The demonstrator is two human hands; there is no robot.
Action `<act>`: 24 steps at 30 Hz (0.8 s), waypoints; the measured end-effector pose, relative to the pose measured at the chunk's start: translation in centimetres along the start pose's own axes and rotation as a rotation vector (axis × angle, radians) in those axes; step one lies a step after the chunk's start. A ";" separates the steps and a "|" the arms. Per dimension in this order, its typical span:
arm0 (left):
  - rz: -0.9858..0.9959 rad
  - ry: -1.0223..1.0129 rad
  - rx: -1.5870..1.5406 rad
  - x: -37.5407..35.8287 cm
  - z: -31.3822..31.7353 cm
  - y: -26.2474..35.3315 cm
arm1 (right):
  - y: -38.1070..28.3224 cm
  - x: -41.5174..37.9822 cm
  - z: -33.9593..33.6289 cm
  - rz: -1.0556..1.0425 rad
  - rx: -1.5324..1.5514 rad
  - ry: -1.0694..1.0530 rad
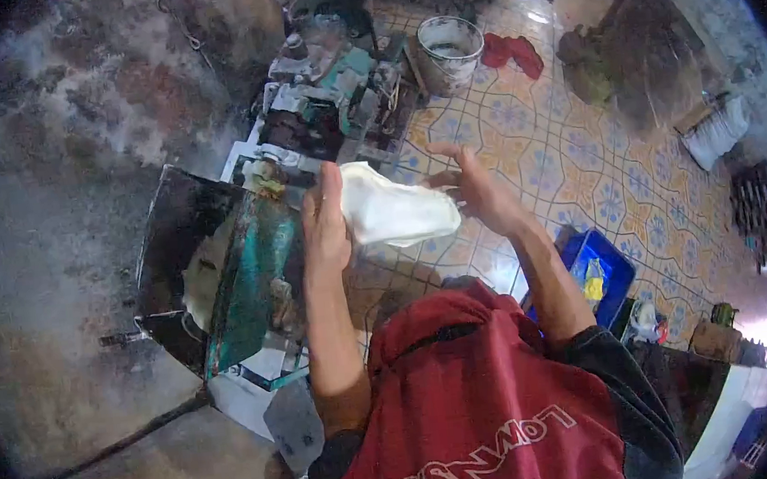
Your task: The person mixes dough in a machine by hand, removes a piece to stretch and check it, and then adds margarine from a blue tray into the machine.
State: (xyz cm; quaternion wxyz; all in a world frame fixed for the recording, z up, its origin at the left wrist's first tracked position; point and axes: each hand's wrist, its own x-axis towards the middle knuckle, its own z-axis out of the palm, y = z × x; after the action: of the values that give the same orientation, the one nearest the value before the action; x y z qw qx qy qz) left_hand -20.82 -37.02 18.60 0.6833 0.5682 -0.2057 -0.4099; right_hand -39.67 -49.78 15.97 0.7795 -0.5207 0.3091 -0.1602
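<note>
A glossy white piece with an uneven, ragged rim [399,210] is held up in front of my chest, above the tiled floor; its exact kind I cannot make out. My left hand [325,222] grips its left end, with the fingers pointing up along the side. At the right end, my right hand [482,191] has fingertips against the piece, while one finger stretches out above it. The far side of the piece and some of the fingers are hidden.
A machine [324,97] with green and white parts stands ahead, with a green metal hopper [244,281] at left. Beyond are a white bucket [450,53] and red cloth [513,53]. A blue crate [623,276] holding something yellow lies right, near a white sack [717,135].
</note>
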 end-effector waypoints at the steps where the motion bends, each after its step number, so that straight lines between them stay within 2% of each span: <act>1: 0.002 -0.076 0.029 0.1 -0.1 -0.1 | 0.2 0.3 0.1 0.024 0.105 -0.016; 2: 0.007 -0.152 0.058 0.1 -0.1 -0.1 | 0.0 0.4 0.0 -0.045 -0.188 -0.027; 3: 0.000 -0.236 0.273 0.0 -0.1 0.6 | 0.0 0.8 0.2 -0.172 -0.349 -0.012; 5: 0.069 -0.073 0.584 -1.1 1.5 1.5 | -0.1 1.6 0.8 -0.435 -0.664 0.029; 9: -0.125 -0.409 0.587 -0.1 -0.2 1.9 | -2.7 1.6 3.2 -0.317 -0.124 -0.470; 11: -0.182 -0.508 0.593 -0.6 0.2 4.4 | -2.4 1.8 3.4 -0.260 -0.236 -0.385; 12: -0.185 -0.318 0.568 -1.8 1.0 4.5 | -2.5 2.0 2.9 -0.199 -0.339 -0.364; 13: -0.198 -0.378 0.570 -1.7 0.3 4.0 | -2.6 2.1 2.7 -0.138 -0.443 -0.343; 14: -0.211 -0.439 0.572 -1.3 -0.7 2.8 | -2.2 2.2 2.9 -0.239 -0.451 -0.214; 15: -0.224 -0.501 0.572 -1.1 -1.3 2.0 | -2.5 2.2 2.8 -0.219 -0.406 -0.175; 16: -0.192 -0.486 0.481 -1.2 -1.5 1.6 | -3.1 2.3 2.4 -0.199 -0.361 -0.135; 19: -0.157 -0.443 0.594 -0.8 -3.1 0.5 | -4.5 2.5 1.3 -0.166 -0.346 -0.089; 23: 0.113 -0.153 0.383 -1.4 -3.3 0.2 | -4.5 2.9 -0.1 -0.112 -0.156 -0.142; 24: 0.114 -0.103 0.350 -1.7 -3.1 0.5 | -4.5 3.0 -0.2 -0.098 -0.121 -0.147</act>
State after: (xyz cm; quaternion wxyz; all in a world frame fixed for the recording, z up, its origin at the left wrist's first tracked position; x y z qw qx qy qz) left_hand -19.35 -33.81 18.57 0.5847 0.6440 -0.3403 -0.3572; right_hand -37.18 -53.43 19.04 0.7585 -0.5916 0.2344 -0.1403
